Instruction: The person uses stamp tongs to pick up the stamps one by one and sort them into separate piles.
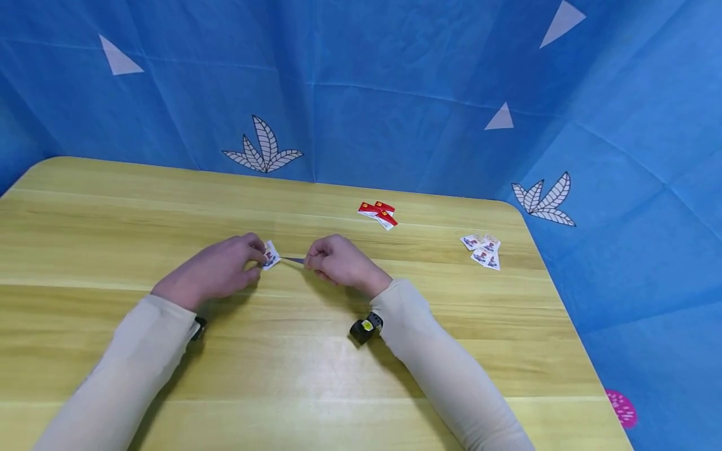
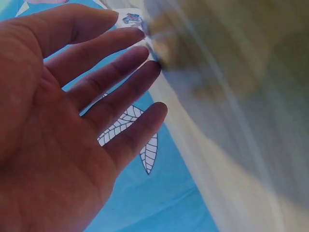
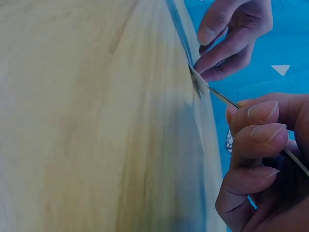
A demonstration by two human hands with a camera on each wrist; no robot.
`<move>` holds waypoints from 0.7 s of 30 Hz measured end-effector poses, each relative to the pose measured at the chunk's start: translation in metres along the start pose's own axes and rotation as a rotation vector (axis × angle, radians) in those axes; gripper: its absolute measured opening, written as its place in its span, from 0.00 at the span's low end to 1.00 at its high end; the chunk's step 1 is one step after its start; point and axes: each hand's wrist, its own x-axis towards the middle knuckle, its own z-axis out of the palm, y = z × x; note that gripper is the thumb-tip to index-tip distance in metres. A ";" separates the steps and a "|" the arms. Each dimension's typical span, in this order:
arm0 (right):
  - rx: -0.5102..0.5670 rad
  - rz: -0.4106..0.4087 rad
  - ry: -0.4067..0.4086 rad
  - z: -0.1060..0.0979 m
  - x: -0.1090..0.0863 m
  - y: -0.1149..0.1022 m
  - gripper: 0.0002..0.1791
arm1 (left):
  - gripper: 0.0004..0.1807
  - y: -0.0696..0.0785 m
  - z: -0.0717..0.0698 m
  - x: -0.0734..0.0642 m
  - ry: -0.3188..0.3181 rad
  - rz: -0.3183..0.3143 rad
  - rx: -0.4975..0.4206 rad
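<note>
A pair of slim metal tweezers (image 3: 224, 99) is pinched in my right hand (image 1: 344, 262), between thumb and fingertips. Their points meet the edge of a small white stamp (image 1: 271, 255) with a coloured picture. In the right wrist view the stamp (image 3: 199, 82) appears tilted and nearly edge-on. On its other side is my left hand (image 1: 228, 266), its fingertips right at the stamp's left edge. The left wrist view shows these fingers (image 2: 125, 82) nearly straight and spread, the thumb apart from them and part of the stamp (image 2: 130, 17) just beyond.
Several red-and-white stamps (image 1: 379, 213) overlap in a pile near the table's back edge. Farther right lies another group of several white picture stamps (image 1: 482, 250). A blue patterned cloth (image 1: 361, 94) hangs behind the wooden table (image 1: 282, 376) and along its right side.
</note>
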 end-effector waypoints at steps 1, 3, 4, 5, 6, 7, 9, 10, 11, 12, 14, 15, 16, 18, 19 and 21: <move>-0.004 -0.002 0.001 0.000 0.000 0.000 0.10 | 0.14 0.000 0.000 -0.001 -0.001 -0.004 -0.005; -0.017 -0.005 0.004 0.000 -0.002 0.000 0.10 | 0.17 -0.002 -0.001 -0.004 0.002 -0.025 -0.016; -0.015 -0.006 0.004 -0.001 -0.002 0.000 0.10 | 0.19 -0.003 -0.001 -0.005 0.005 -0.040 -0.019; -0.014 -0.006 0.005 -0.001 -0.003 0.001 0.10 | 0.20 -0.004 -0.002 -0.007 0.009 -0.057 -0.023; -0.010 -0.006 0.007 -0.002 -0.004 0.001 0.10 | 0.22 -0.005 -0.002 -0.010 0.014 -0.072 -0.027; -0.004 -0.006 0.008 -0.004 -0.005 0.002 0.10 | 0.23 -0.006 -0.003 -0.012 0.018 -0.086 -0.025; 0.014 -0.008 0.012 -0.007 -0.008 0.004 0.10 | 0.24 -0.008 -0.005 -0.016 0.024 -0.105 -0.020; 0.025 -0.012 0.012 -0.008 -0.009 0.005 0.11 | 0.25 -0.008 -0.006 -0.017 0.026 -0.112 -0.019; 0.024 -0.017 0.016 -0.010 -0.011 0.006 0.11 | 0.26 -0.008 -0.006 -0.019 0.026 -0.118 -0.019; 0.028 -0.022 0.018 -0.012 -0.012 0.007 0.11 | 0.26 -0.008 -0.007 -0.021 0.025 -0.124 -0.016; 0.030 -0.029 0.024 -0.016 -0.016 0.008 0.11 | 0.27 -0.009 -0.008 -0.023 0.028 -0.134 -0.011; 0.029 -0.032 0.030 -0.018 -0.017 0.009 0.11 | 0.28 -0.009 -0.008 -0.024 0.031 -0.137 -0.008; 0.026 -0.034 0.036 -0.020 -0.019 0.010 0.11 | 0.28 -0.009 -0.009 -0.026 0.034 -0.139 -0.008; 0.028 -0.034 0.046 -0.023 -0.022 0.012 0.11 | 0.28 -0.010 -0.009 -0.028 0.038 -0.142 -0.006; 0.028 -0.034 0.049 -0.024 -0.024 0.013 0.11 | 0.28 -0.011 -0.009 -0.029 0.039 -0.143 -0.006; 0.031 -0.037 0.047 -0.026 -0.026 0.014 0.11 | 0.28 -0.013 -0.009 -0.031 0.040 -0.144 -0.007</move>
